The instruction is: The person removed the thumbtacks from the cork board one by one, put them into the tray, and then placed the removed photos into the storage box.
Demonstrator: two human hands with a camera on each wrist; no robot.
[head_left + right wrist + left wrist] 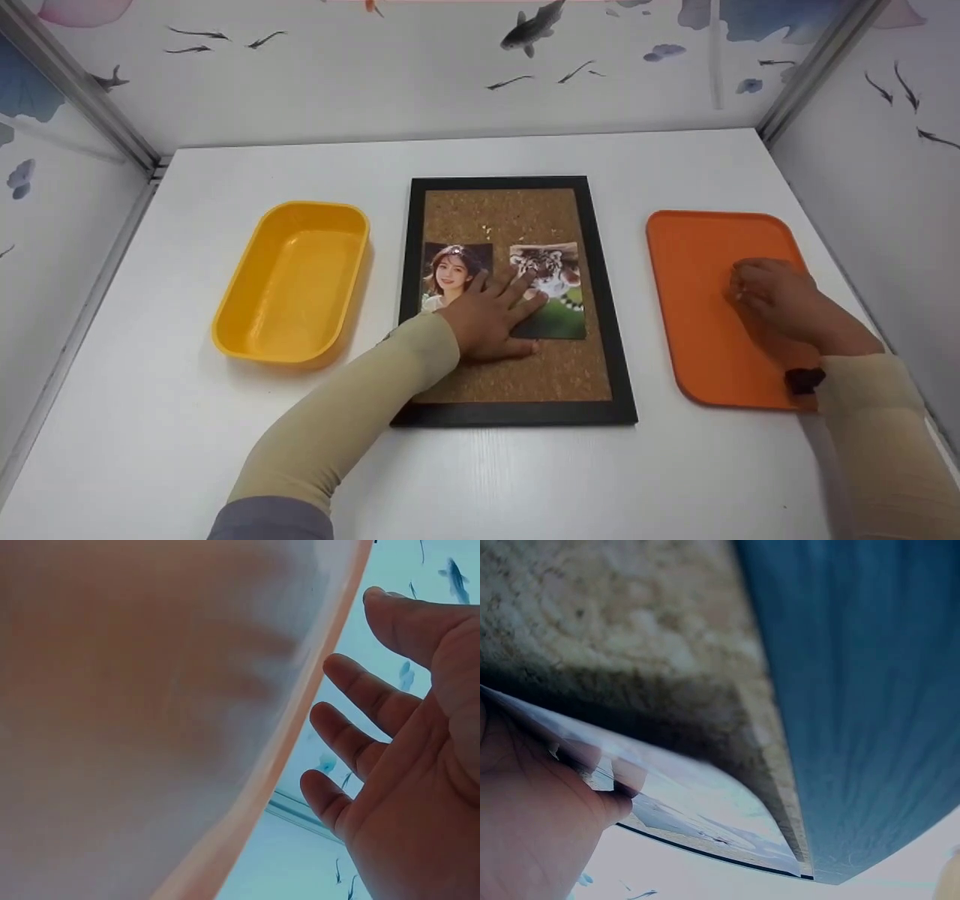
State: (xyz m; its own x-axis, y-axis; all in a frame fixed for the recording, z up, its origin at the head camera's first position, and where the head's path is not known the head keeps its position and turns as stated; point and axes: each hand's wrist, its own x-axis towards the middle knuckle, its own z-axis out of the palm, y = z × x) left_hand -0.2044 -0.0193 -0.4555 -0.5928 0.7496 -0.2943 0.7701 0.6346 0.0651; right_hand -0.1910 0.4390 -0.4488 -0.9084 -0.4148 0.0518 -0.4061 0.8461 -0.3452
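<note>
My left hand lies with fingers spread across a framed cork board. Its fingers touch a tiger photo, and its upper edge overlaps a portrait photo on the left. In the left wrist view, a photo stands slightly raised off the cork near the hand. Small shiny bits, too small to identify, sit above the photos. Over the orange tray, my right hand hovers with loosely bent fingers; the right wrist view shows nothing held between them.
A yellow tub stands left of the board. All three rest on a white table, enclosed by panels printed with fish. A small dark object shows at the right sleeve's cuff.
</note>
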